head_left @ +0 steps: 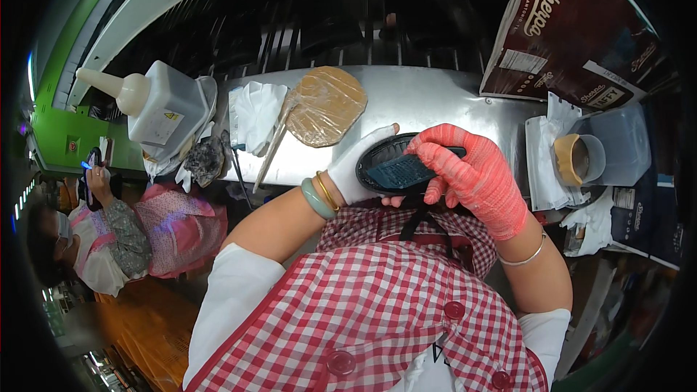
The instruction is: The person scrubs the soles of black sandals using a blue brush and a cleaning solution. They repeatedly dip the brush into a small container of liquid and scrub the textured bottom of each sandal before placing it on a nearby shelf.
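Note:
My left hand [353, 167], in a white glove with bare fingertips, holds up a black shoe [369, 157] over the near edge of the metal bench. The shoe's underside seems to face me, and a dark teal textured pad [401, 172] lies within its black rim. My right hand [472, 174], in a pinkish-red knit glove, closes its fingers over the right end of the shoe, at the pad's edge. Whether those fingers pinch the pad or something small, I cannot tell. The left fingers are mostly hidden beneath the shoe.
A brown disc in clear wrap [327, 105] lies beyond my hands on the bench [435, 94]. White cloths [258, 112] and a squeeze bottle [165, 105] are left of it. A clear plastic bin [621, 149] and maroon carton [573, 29] stand right. Another person [138, 239] works at far left.

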`<state>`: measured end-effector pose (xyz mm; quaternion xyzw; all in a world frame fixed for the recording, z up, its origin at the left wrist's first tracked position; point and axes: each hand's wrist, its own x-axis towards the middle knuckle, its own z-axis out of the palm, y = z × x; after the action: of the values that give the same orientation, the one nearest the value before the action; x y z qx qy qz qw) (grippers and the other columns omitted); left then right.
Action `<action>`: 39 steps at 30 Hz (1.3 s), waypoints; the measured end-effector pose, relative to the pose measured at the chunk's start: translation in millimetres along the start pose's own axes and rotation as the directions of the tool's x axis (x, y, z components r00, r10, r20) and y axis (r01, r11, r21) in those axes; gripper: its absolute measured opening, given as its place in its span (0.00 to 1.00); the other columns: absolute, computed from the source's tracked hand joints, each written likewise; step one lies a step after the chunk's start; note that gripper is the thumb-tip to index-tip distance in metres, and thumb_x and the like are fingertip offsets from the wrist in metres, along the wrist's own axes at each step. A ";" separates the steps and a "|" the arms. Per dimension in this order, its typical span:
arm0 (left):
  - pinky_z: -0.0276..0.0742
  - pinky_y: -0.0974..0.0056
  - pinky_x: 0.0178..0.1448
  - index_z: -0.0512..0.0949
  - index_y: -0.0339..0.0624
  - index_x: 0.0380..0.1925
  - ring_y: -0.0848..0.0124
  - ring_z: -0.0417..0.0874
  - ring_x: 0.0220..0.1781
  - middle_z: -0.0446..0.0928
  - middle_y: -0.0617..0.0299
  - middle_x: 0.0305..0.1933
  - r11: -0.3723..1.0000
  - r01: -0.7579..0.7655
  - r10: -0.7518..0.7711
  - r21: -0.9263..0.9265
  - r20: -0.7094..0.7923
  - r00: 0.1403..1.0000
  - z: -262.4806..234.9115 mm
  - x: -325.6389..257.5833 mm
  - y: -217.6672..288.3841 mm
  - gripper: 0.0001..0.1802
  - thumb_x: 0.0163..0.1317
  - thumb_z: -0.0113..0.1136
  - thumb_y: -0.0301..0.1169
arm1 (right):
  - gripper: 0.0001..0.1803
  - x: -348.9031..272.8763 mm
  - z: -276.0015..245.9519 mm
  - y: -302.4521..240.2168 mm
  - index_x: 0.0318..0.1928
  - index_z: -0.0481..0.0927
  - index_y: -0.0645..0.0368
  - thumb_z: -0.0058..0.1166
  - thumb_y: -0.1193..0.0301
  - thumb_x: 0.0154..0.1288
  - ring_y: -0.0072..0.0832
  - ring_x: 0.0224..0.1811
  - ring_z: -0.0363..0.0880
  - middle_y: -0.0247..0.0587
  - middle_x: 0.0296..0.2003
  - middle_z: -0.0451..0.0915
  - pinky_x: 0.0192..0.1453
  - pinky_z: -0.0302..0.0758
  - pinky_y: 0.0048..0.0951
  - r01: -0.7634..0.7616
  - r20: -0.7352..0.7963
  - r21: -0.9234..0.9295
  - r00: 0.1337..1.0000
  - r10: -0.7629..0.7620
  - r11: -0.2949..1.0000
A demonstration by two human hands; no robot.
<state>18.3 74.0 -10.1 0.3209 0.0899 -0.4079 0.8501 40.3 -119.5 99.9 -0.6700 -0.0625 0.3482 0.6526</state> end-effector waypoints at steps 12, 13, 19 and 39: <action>0.71 0.67 0.12 0.73 0.31 0.43 0.56 0.79 0.15 0.78 0.42 0.23 0.944 0.318 -0.314 0.093 -0.053 0.948 -30.5 9.0 48.4 0.35 0.66 0.33 0.56 | 0.15 34.2 -20.4 14.8 0.42 0.81 0.61 0.53 0.63 0.62 0.15 0.23 0.74 0.34 0.29 0.80 0.26 0.68 0.15 -0.010 0.049 -0.097 0.999 0.015 0.995; 0.71 0.66 0.11 0.73 0.29 0.43 0.54 0.79 0.15 0.77 0.40 0.23 0.937 0.342 -0.339 0.076 -0.045 0.940 -32.8 12.1 50.3 0.36 0.65 0.33 0.57 | 0.14 34.4 -22.8 15.9 0.41 0.81 0.61 0.52 0.64 0.62 0.15 0.23 0.75 0.33 0.28 0.79 0.25 0.68 0.14 -0.007 0.037 -0.089 0.999 0.010 0.996; 0.72 0.66 0.12 0.74 0.26 0.42 0.54 0.79 0.15 0.77 0.38 0.22 0.888 0.415 -0.411 0.196 -0.067 0.909 -43.3 22.2 61.3 0.40 0.64 0.32 0.59 | 0.15 35.1 -39.7 19.4 0.41 0.81 0.62 0.53 0.63 0.62 0.15 0.23 0.74 0.33 0.28 0.79 0.27 0.69 0.15 -0.034 0.040 -0.098 0.998 0.038 0.995; 0.73 0.74 0.14 0.77 0.26 0.33 0.66 0.79 0.14 0.78 0.46 0.18 0.865 0.331 -0.231 0.377 -0.288 0.929 -18.8 17.2 74.9 0.33 0.68 0.37 0.50 | 0.13 -3.5 -97.9 56.9 0.39 0.82 0.61 0.52 0.65 0.62 0.14 0.24 0.74 0.31 0.26 0.78 0.26 0.66 0.14 -0.030 -0.074 -0.096 0.997 0.023 0.995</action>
<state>87.8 109.2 3.6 0.5248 0.1452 -0.4972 0.6754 70.3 -210.7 39.8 -0.7139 -0.0466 0.3286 0.6166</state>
